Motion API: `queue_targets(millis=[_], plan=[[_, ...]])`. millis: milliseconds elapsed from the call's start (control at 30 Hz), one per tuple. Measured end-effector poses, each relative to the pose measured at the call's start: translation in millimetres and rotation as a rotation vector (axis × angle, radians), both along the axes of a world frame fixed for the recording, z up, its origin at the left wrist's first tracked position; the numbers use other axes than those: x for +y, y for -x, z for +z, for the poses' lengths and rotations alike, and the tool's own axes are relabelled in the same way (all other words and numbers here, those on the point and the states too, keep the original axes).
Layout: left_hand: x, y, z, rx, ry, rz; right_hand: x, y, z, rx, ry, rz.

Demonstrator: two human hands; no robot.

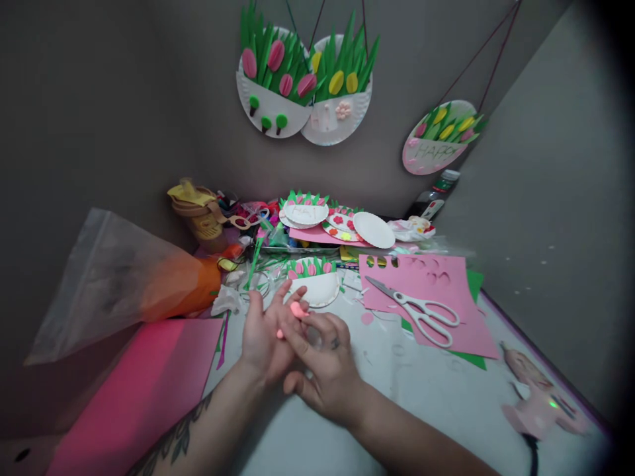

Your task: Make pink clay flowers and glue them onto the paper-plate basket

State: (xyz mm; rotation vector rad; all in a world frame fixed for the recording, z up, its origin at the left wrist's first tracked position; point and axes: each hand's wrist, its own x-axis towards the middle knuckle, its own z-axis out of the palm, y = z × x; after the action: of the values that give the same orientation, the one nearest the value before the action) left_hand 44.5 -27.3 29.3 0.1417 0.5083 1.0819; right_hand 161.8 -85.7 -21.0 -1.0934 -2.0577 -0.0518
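Note:
My left hand is turned palm up with its fingers stretched out. A larger lump of pink modelling clay rests by its fingers, and a small pink clay ball sits on the palm. Over that palm is my right hand, its index fingertip at the small ball. The right thumb stands apart from the other fingers, which are bent. Just beyond both hands lies a paper-plate basket with pink paper tulips and green paper grass.
White-handled scissors lie on pink paper at right. A glue gun rests near the right edge. At left are a plastic bag and a pink sheet. Behind stand a cup and craft plates.

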Motion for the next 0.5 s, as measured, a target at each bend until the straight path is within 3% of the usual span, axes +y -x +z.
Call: queue_targets(millis=[100,233,367,500], plan=[[0.3,0.1,-0.7,-0.013,-0.043,0.058,-0.5,0.2,-0.8,-0.017,-0.04,0.049],[0.3,-0.7,-1.7,0.013,0.015,-0.028,0.1,-0.1,-1.3,-0.027,-0.024,-0.003],[2.7,-0.1,-1.7,-0.001,-0.042,0.066,-1.5,-0.7,-0.9,-0.087,-0.041,0.014],[2.5,-0.3,-2.4,0.019,0.027,-0.036,-2.6,-0.1,-0.3,-0.091,-0.055,-0.018]])
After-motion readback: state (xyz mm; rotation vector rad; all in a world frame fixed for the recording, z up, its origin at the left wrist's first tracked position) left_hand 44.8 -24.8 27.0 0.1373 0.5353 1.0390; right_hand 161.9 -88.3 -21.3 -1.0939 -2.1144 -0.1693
